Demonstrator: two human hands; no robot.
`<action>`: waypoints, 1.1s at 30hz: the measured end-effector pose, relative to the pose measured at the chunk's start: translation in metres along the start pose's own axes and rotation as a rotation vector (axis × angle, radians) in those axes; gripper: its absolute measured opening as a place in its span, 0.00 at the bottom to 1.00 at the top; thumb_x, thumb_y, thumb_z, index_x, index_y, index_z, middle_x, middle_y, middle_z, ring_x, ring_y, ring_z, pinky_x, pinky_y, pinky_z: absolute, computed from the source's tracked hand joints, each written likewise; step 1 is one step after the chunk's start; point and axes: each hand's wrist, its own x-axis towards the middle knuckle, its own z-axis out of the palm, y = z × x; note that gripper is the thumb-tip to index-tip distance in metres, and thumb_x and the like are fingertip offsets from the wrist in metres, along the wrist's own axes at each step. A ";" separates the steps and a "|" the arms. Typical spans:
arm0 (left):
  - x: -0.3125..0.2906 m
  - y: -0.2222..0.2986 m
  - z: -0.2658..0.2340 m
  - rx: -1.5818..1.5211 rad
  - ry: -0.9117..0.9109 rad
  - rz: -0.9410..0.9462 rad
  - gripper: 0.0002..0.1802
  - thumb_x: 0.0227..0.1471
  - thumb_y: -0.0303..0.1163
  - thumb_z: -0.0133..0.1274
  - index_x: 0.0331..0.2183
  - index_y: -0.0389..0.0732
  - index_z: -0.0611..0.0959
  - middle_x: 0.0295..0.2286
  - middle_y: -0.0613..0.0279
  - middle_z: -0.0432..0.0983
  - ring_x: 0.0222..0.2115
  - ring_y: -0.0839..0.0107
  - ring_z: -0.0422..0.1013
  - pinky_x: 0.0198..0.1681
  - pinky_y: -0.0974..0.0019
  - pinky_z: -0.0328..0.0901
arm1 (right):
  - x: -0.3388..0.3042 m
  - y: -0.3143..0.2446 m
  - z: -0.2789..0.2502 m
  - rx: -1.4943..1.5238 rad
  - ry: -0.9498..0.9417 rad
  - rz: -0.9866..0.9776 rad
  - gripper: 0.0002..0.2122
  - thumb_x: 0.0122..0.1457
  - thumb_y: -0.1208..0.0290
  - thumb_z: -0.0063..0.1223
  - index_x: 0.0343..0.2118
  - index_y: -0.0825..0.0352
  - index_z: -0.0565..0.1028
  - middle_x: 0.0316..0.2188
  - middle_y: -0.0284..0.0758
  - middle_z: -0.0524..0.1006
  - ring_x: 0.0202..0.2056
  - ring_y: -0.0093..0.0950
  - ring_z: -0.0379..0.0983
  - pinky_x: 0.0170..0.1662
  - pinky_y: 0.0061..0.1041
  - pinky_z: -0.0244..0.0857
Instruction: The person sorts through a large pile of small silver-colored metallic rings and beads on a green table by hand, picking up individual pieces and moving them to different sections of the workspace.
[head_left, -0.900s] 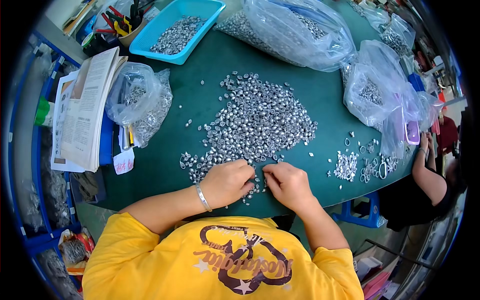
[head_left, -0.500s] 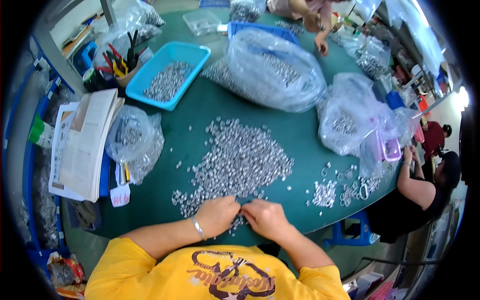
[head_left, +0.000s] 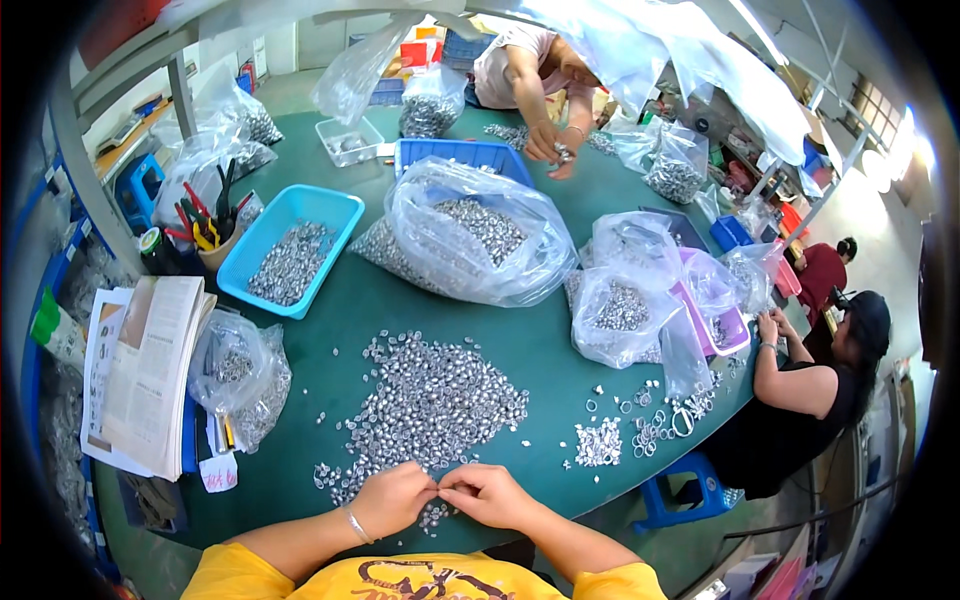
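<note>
your left hand (head_left: 394,498) and right hand (head_left: 490,496) meet in narrow pinches, any held piece hidden; the big heap of silver metal cups (head_left: 430,405) at twelve o'clock seems left, what's done unclear.

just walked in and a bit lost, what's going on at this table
A person in a yellow shirt has left hand and right hand together at the near edge of a heap of small silvery pieces on a green table; anything between them is too small to make out. Similar pieces lie in a light blue tray beyond. A co-worker in black is at the right side, and another person leans over the far side, near more pieces.
</note>
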 end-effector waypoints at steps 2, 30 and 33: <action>0.003 0.001 -0.002 -0.082 -0.014 -0.038 0.04 0.40 0.27 0.55 0.24 0.40 0.77 0.22 0.62 0.69 0.22 0.67 0.69 0.22 0.68 0.64 | -0.004 0.010 0.001 0.594 -0.003 0.279 0.05 0.50 0.73 0.52 0.29 0.67 0.72 0.22 0.32 0.72 0.23 0.19 0.68 0.25 0.15 0.62; -0.001 -0.015 0.004 -1.740 -0.156 -0.895 0.13 0.52 0.30 0.37 0.36 0.35 0.73 0.31 0.54 0.72 0.33 0.65 0.71 0.38 0.64 0.67 | 0.013 0.002 0.005 0.563 0.007 -0.099 0.06 0.53 0.78 0.47 0.34 0.69 0.71 0.30 0.30 0.68 0.30 0.17 0.66 0.33 0.15 0.60; 0.003 -0.006 0.005 -1.778 -0.115 -0.974 0.18 0.55 0.37 0.32 0.38 0.36 0.72 0.35 0.55 0.71 0.38 0.63 0.68 0.44 0.60 0.62 | 0.017 -0.021 0.008 0.265 0.157 -0.187 0.04 0.49 0.82 0.45 0.29 0.69 0.69 0.28 0.35 0.66 0.31 0.28 0.65 0.36 0.23 0.61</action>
